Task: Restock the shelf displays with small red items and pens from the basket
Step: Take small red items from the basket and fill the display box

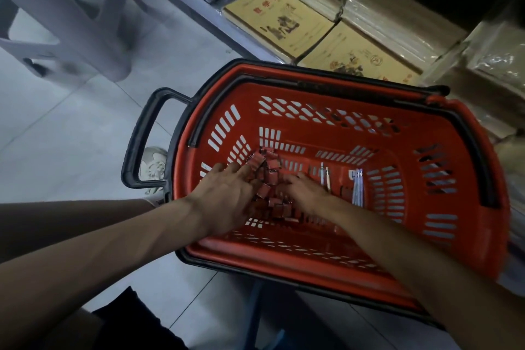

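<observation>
A red plastic basket (468,167) with black handles stands in front of me. On its floor lies a heap of several small red items (270,179). Both hands reach into the basket. My left hand (227,196) lies on the left side of the heap, fingers spread over the red items. My right hand (306,193) rests on the right side of the heap, fingers curved down into it; whether it holds any I cannot tell. Two pens (325,176) lie just right of my right hand, and a few blue-white pens (358,187) lie farther right.
A low shelf with stacked yellow notebooks (278,17) and wrapped paper packs (397,14) runs along the top right. A grey plastic stool (71,17) stands at the top left on the tiled floor. A shoe (153,165) shows beside the basket's black handle (139,139).
</observation>
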`<state>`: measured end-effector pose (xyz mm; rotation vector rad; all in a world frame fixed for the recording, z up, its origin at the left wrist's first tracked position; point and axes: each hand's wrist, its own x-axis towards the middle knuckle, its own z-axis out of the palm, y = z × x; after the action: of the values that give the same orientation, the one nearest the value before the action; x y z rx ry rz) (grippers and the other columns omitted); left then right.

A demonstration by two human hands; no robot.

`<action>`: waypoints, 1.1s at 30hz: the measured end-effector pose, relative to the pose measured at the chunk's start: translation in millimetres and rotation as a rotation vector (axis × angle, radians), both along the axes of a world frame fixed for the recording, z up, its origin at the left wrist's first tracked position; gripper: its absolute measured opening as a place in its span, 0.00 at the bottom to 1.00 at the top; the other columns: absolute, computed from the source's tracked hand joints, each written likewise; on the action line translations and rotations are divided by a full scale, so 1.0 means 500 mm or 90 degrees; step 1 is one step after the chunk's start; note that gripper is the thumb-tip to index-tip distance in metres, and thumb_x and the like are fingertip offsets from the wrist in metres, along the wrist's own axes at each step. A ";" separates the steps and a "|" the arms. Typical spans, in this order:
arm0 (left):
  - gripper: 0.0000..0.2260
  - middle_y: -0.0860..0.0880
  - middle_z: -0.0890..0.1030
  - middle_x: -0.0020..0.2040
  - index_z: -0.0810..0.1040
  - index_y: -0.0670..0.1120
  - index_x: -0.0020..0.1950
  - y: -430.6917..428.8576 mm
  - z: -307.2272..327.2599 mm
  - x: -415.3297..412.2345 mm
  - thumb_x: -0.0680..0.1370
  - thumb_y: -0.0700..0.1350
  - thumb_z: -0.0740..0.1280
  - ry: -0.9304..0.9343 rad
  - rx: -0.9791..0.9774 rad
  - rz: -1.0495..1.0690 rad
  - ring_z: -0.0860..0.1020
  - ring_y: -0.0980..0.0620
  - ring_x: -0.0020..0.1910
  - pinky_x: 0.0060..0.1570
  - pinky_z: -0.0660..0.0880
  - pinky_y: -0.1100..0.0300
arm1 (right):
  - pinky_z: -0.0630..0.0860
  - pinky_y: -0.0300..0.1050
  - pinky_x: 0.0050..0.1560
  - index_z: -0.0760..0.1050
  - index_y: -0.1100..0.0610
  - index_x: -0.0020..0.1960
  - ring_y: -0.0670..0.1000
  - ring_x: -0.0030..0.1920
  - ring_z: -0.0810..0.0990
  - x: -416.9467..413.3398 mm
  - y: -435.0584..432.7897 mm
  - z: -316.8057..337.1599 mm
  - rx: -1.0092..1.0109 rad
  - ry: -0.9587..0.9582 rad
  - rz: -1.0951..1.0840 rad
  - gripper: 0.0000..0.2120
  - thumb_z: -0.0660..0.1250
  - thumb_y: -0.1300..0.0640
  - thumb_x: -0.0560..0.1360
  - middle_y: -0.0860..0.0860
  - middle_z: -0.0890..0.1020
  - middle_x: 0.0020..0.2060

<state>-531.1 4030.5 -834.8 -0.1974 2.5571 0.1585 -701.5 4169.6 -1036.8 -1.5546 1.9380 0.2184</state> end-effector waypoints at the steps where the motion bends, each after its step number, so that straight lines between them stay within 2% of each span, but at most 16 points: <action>1: 0.27 0.42 0.61 0.80 0.59 0.52 0.82 0.001 0.005 -0.003 0.84 0.58 0.56 0.001 0.005 0.003 0.69 0.42 0.72 0.72 0.65 0.46 | 0.67 0.51 0.73 0.72 0.51 0.74 0.58 0.72 0.67 -0.002 0.003 0.006 -0.005 0.000 -0.048 0.27 0.66 0.69 0.77 0.53 0.69 0.73; 3: 0.27 0.43 0.63 0.80 0.60 0.51 0.81 0.001 0.011 -0.010 0.84 0.59 0.57 0.018 0.007 0.015 0.69 0.42 0.72 0.71 0.66 0.47 | 0.71 0.49 0.67 0.75 0.52 0.70 0.58 0.68 0.71 -0.007 0.013 0.012 -0.026 -0.028 -0.162 0.26 0.70 0.67 0.75 0.53 0.74 0.66; 5: 0.25 0.45 0.67 0.76 0.65 0.51 0.79 0.002 0.010 -0.018 0.83 0.58 0.58 0.045 0.020 0.037 0.71 0.43 0.70 0.69 0.68 0.48 | 0.72 0.41 0.52 0.77 0.53 0.66 0.56 0.60 0.76 -0.013 0.019 0.041 -0.059 -0.072 -0.271 0.24 0.75 0.65 0.72 0.51 0.77 0.57; 7: 0.22 0.48 0.73 0.68 0.70 0.53 0.75 0.003 0.011 -0.026 0.82 0.57 0.59 0.067 0.074 0.094 0.73 0.45 0.66 0.65 0.69 0.51 | 0.68 0.36 0.43 0.80 0.55 0.59 0.52 0.53 0.77 -0.022 0.019 0.089 -0.119 -0.135 -0.350 0.18 0.77 0.63 0.71 0.48 0.77 0.51; 9: 0.16 0.50 0.76 0.56 0.75 0.52 0.69 0.003 0.012 -0.039 0.83 0.54 0.61 0.085 0.177 0.206 0.78 0.47 0.59 0.53 0.71 0.57 | 0.68 0.36 0.41 0.80 0.55 0.54 0.50 0.50 0.76 -0.030 0.016 0.158 -0.173 -0.194 -0.405 0.15 0.77 0.64 0.70 0.47 0.77 0.51; 11: 0.12 0.48 0.81 0.49 0.79 0.49 0.63 0.006 0.012 -0.059 0.84 0.52 0.62 0.094 0.352 0.394 0.82 0.48 0.48 0.43 0.73 0.61 | 0.69 0.40 0.42 0.78 0.50 0.48 0.50 0.49 0.77 -0.035 0.012 0.239 -0.227 -0.217 -0.418 0.14 0.76 0.65 0.69 0.49 0.78 0.50; 12: 0.12 0.47 0.83 0.48 0.80 0.49 0.61 0.009 0.015 -0.070 0.85 0.53 0.62 0.092 0.463 0.521 0.82 0.48 0.44 0.42 0.74 0.60 | 0.70 0.43 0.43 0.77 0.49 0.47 0.50 0.48 0.77 -0.033 0.009 0.283 -0.258 -0.224 -0.412 0.15 0.76 0.65 0.68 0.50 0.78 0.49; 15: 0.19 0.46 0.84 0.47 0.83 0.47 0.57 0.023 0.035 -0.095 0.83 0.60 0.62 0.059 0.774 0.849 0.82 0.47 0.46 0.50 0.79 0.50 | 0.74 0.46 0.42 0.77 0.47 0.46 0.48 0.47 0.79 -0.015 -0.006 0.422 -0.332 -0.273 -0.378 0.16 0.76 0.63 0.66 0.48 0.80 0.47; 17: 0.19 0.46 0.82 0.43 0.82 0.46 0.55 0.027 0.048 -0.100 0.81 0.60 0.61 0.052 0.944 0.924 0.81 0.47 0.43 0.55 0.80 0.41 | 0.76 0.44 0.43 0.77 0.47 0.46 0.47 0.47 0.79 0.006 -0.019 0.502 -0.344 -0.290 -0.331 0.16 0.75 0.63 0.65 0.46 0.81 0.47; 18: 0.19 0.44 0.80 0.46 0.81 0.46 0.55 0.031 0.058 -0.101 0.81 0.59 0.62 0.045 1.031 0.927 0.80 0.46 0.43 0.58 0.78 0.37 | 0.76 0.44 0.43 0.77 0.47 0.46 0.47 0.48 0.78 0.016 -0.025 0.534 -0.339 -0.277 -0.307 0.16 0.75 0.63 0.65 0.46 0.80 0.48; 20: 0.18 0.41 0.80 0.50 0.81 0.44 0.55 0.040 0.084 -0.102 0.80 0.57 0.61 0.027 1.159 0.901 0.81 0.42 0.45 0.57 0.78 0.36 | 0.76 0.46 0.43 0.77 0.47 0.48 0.48 0.48 0.77 0.030 -0.036 0.571 -0.321 -0.231 -0.270 0.16 0.74 0.63 0.66 0.48 0.77 0.48; 22: 0.19 0.42 0.82 0.48 0.83 0.44 0.52 0.045 0.109 -0.105 0.80 0.55 0.59 0.051 1.209 0.900 0.83 0.42 0.43 0.47 0.81 0.45 | 0.75 0.47 0.42 0.76 0.46 0.51 0.50 0.49 0.76 0.039 -0.045 0.589 -0.308 -0.190 -0.255 0.17 0.73 0.62 0.68 0.48 0.74 0.47; 24: 0.18 0.43 0.82 0.43 0.82 0.44 0.48 0.046 0.138 -0.105 0.80 0.55 0.59 0.080 1.224 0.932 0.83 0.44 0.39 0.41 0.80 0.51 | 0.72 0.44 0.42 0.74 0.45 0.55 0.49 0.50 0.75 0.044 -0.053 0.595 -0.312 -0.184 -0.249 0.20 0.74 0.62 0.69 0.47 0.74 0.49; 27: 0.16 0.46 0.78 0.41 0.78 0.46 0.47 0.032 0.152 -0.100 0.78 0.58 0.62 0.118 1.215 0.984 0.78 0.48 0.40 0.40 0.76 0.56 | 0.71 0.38 0.42 0.71 0.45 0.63 0.43 0.48 0.75 0.044 -0.060 0.600 -0.324 -0.185 -0.249 0.27 0.78 0.60 0.70 0.44 0.75 0.55; 30: 0.14 0.47 0.78 0.39 0.78 0.47 0.44 0.019 0.155 -0.094 0.78 0.56 0.63 0.145 1.204 0.986 0.77 0.51 0.38 0.36 0.75 0.60 | 0.77 0.38 0.48 0.72 0.46 0.68 0.40 0.50 0.77 0.042 -0.059 0.611 -0.332 -0.204 -0.221 0.30 0.81 0.54 0.69 0.41 0.78 0.58; 33: 0.15 0.46 0.82 0.41 0.85 0.45 0.45 0.005 0.148 -0.085 0.81 0.51 0.63 0.181 1.190 1.040 0.79 0.51 0.37 0.38 0.76 0.60 | 0.72 0.35 0.55 0.79 0.47 0.62 0.41 0.56 0.76 0.022 -0.047 0.614 -0.446 -0.158 -0.223 0.20 0.78 0.52 0.72 0.41 0.80 0.55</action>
<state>-573.4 4032.7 -760.9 -1.2828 0.7662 2.7595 -690.5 4145.9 -729.5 -1.5000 2.1486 -0.8409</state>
